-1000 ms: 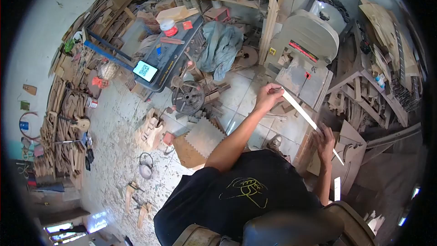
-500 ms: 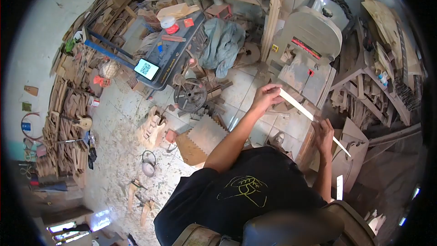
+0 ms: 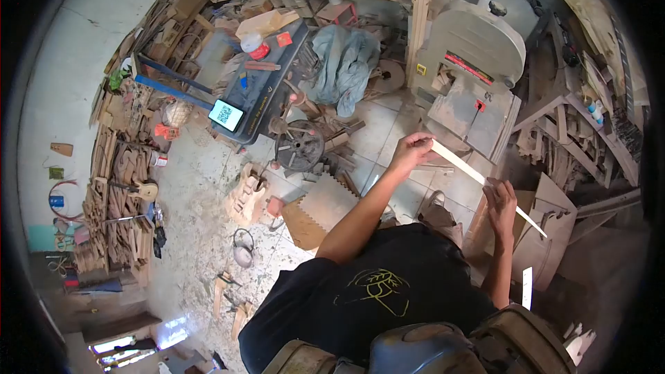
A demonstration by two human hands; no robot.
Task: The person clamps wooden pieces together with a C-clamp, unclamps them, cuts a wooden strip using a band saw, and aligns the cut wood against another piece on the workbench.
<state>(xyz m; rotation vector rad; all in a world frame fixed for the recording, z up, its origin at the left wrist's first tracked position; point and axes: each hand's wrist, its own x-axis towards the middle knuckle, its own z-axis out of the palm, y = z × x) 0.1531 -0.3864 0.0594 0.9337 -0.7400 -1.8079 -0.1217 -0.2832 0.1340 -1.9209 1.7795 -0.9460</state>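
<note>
A long, thin, pale strip that looks like wood (image 3: 458, 162) slants down to the right in front of my body. My left hand (image 3: 413, 153) pinches its upper end between thumb and fingers. Farther along, my right hand (image 3: 500, 202) is closed on the strip past its middle, and the narrow lower end sticks out beyond it. Just ahead of the strip stands a bandsaw (image 3: 478, 48), its dusty table (image 3: 460, 114) close to my left hand. No part of the strip appears to touch that table.
A dark workbench (image 3: 270, 90) at the upper left bears a phone (image 3: 226, 116) and a red-and-white jar (image 3: 255, 46). Wood scraps (image 3: 128, 173) pile along the left wall. A spoked wheel (image 3: 299, 145) and ear muffs (image 3: 242, 255) sit on the littered floor. Boards (image 3: 554, 208) lean at right.
The view has shifted slightly, so the surroundings sit a little differently in it. Both hands keep hold of the strip, at nearly the same slant.
</note>
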